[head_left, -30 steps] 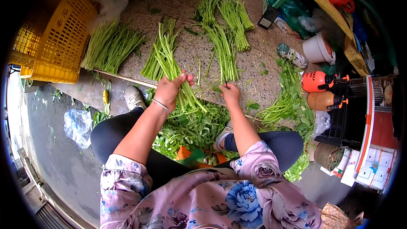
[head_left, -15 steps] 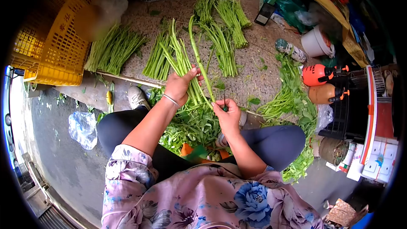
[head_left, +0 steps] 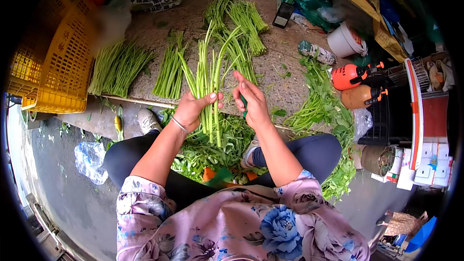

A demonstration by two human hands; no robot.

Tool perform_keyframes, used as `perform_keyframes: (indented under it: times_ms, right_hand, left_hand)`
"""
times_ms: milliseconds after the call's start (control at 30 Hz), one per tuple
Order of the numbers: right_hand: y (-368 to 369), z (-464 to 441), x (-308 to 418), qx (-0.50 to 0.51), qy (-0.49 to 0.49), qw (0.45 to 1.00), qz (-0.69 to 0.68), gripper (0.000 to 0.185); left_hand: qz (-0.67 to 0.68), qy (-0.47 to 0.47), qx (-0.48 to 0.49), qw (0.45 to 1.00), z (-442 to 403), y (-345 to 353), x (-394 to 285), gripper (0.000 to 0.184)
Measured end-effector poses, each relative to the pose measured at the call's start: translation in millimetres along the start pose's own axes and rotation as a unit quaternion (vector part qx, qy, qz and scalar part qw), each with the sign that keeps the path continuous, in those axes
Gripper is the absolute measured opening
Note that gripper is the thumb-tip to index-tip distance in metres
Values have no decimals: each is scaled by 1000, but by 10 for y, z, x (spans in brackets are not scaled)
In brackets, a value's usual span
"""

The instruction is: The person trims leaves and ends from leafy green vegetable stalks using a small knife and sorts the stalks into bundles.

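My left hand (head_left: 197, 108) is closed around a small fan of water spinach stems (head_left: 209, 72), their tips spreading upward and cut ends hanging below the fist. Beside it, my right hand (head_left: 252, 102) curls around a small green-handled knife (head_left: 243, 105); the blade is mostly hidden by the hand. A heap of leafy greens (head_left: 217, 137) lies between my knees, under both hands. Ahead on the slab are a trimmed stem bundle (head_left: 169, 70), a larger bundle (head_left: 121, 67) to its left, and several bundles (head_left: 239, 24) further back.
A yellow plastic crate (head_left: 63, 53) stands at the left. More leafy greens (head_left: 319, 101) trail along the right, near an orange spray bottle (head_left: 345, 76), a brownish one (head_left: 356, 96) and a white bucket (head_left: 345, 41). A clear plastic bag (head_left: 92, 162) lies on the ground.
The long stem that stood between both hands has joined the bunch in my left hand. My right hand has come away from the stems and turned upward, and the view has shifted slightly.
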State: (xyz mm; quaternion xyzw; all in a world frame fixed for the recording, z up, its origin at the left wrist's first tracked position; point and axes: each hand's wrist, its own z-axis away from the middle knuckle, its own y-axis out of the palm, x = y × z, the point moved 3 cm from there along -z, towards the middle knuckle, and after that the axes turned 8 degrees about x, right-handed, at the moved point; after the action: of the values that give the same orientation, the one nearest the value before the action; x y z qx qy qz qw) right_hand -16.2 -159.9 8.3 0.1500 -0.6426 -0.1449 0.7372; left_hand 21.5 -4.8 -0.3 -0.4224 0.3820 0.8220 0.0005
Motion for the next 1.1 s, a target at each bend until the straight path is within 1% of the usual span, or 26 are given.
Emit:
perform_keyframes:
  times_ms: [100,133,167,267,300,367,400,433,500,533,567,633,700,767,800,833,900,933,967,1000,1033,1100]
  right_hand:
    - [57,-137,66,1,-18,1000,0,39]
    - [21,-179,58,0,-30,999,31,37]
    - [-35,-180,35,-1,-29,999,31,37]
    - [-346,-125,121,-110,-78,990,35,35]
    - [-390,-107,163,-111,-77,990,37,35]
    - [-457,-63,217,-104,-65,992,5,37]
    - [-445,-82,255,-46,-65,996,-30,40]
    - [-455,-103,295,-51,-64,996,-30,40]
    - [-412,-181,381,-26,-59,997,-54,46]
    - [-393,-209,428,-35,-68,996,-40,41]
    - [-419,-239,440,-35,-68,996,-41,41]
    - [-480,-276,453,-18,-51,998,-7,35]
    - [-571,-245,432,-28,-52,998,17,33]
    - [-726,-184,369,-66,-53,994,69,35]
    - [-790,-153,320,-114,-66,979,153,34]
    - [-891,-132,220,-114,-64,980,153,34]
    - [-1222,-25,53,-277,-79,943,164,34]
    - [-1250,61,7,-304,-30,944,123,35]
    - [-1240,139,-33,-303,-30,945,123,35]
    - [-1080,199,-48,-265,31,960,83,35]
    - [-923,241,-82,-226,95,969,40,36]
    - [-629,237,-116,-146,79,985,-39,38]
  left_hand:
    - [-13,-5,14,1000,22,10,2,24]
    - [-11,-2,26,1000,35,22,-5,22]
    - [-9,0,37,999,47,31,-9,20]
    - [-1,-7,41,999,70,21,1,21]
    - [0,-7,41,999,88,30,-10,21]
    - [-33,-39,29,998,120,53,-15,21]
    - [-25,-44,42,998,116,52,2,22]
    - [-17,-50,52,997,116,49,23,22]
    - [-29,-65,63,995,108,39,57,29]
    - [-30,-67,63,995,111,45,67,29]
    - [-47,-64,67,995,114,52,70,28]
    - [-63,-62,70,994,121,54,61,27]
    - [-82,-96,76,989,143,56,47,25]
    - [-76,-95,70,990,134,46,49,24]
    - [-85,-105,76,988,121,26,55,24]
    - [-94,-114,82,986,111,16,64,25]
    - [-89,-115,74,987,105,9,77,24]
    - [-85,-102,60,989,83,-12,95,24]
    - [-82,-89,46,992,58,-35,115,24]
    - [-95,-72,27,992,34,-63,138,25]
    - [-95,-76,25,992,26,-68,154,25]
    - [-190,-61,-27,980,10,-91,154,24]
